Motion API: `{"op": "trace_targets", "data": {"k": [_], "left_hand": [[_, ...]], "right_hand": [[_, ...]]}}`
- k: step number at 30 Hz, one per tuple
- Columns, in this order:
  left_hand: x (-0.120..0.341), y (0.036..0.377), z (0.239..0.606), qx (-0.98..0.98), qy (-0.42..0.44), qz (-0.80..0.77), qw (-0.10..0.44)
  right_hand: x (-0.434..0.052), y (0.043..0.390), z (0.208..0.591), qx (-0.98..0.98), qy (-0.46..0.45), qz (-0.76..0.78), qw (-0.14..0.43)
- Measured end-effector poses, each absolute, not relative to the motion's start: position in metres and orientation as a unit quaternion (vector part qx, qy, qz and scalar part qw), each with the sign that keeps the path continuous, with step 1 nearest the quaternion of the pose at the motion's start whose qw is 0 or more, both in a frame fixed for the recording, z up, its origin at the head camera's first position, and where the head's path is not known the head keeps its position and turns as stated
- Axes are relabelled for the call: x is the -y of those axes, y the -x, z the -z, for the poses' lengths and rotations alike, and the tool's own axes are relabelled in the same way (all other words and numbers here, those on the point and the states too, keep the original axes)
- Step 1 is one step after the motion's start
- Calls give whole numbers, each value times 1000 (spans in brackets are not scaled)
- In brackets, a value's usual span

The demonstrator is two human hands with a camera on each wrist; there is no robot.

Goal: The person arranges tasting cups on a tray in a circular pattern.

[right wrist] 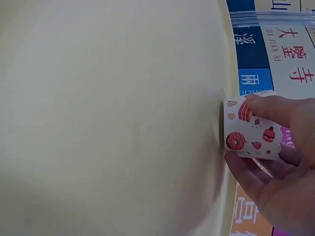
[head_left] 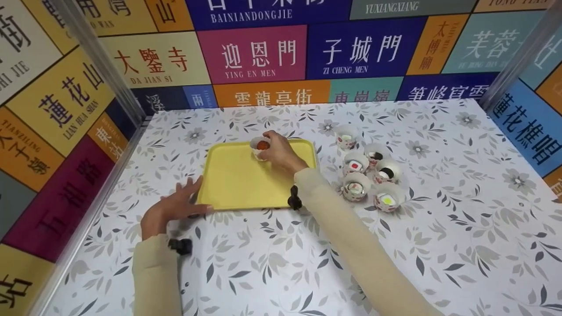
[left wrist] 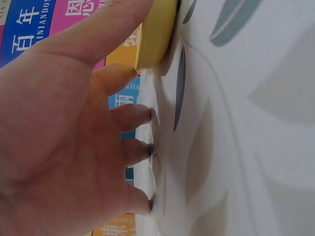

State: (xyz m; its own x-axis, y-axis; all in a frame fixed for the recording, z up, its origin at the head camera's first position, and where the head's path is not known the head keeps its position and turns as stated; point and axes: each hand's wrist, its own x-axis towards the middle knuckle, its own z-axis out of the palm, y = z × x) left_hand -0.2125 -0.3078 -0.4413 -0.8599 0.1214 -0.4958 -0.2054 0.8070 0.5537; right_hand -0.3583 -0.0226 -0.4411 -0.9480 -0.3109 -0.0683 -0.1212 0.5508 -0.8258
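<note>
The paper cup point(head_left: 260, 146) is small and white, with a scalloped rim and printed red sweets on its wall, seen close in the right wrist view point(right wrist: 250, 129); something orange-red sits inside it. It stands at the far edge of the yellow tray point(head_left: 237, 180), a smooth, matte rectangle with rounded corners and a raised lip. The right hand point(head_left: 279, 152) has its grip closed round the cup, thumb and fingers curled on its wall. The left hand point(head_left: 175, 206) rests at the tray's near left corner, grip apart, thumb on the lip and straight fingertips point(left wrist: 147, 150) on the surface point(head_left: 439, 245), which wears a glossy white cover with grey leaves and flowers. Six more cups point(head_left: 369, 175) cluster just right of the tray. Wall panels behind read "YING EN MEN" point(head_left: 251, 73), "ZI CHENG MEN" and "DA JIAN SI".
</note>
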Motion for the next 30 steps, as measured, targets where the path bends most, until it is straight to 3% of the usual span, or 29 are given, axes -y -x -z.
{"op": "trace_targets", "data": {"k": [10, 30], "left_hand": [[306, 213, 441, -912, 43, -307, 269], [309, 212, 441, -916, 16, -306, 259]], "right_hand": [[25, 362, 438, -899, 136, 408, 78], [18, 358, 432, -878, 129, 455, 70]]}}
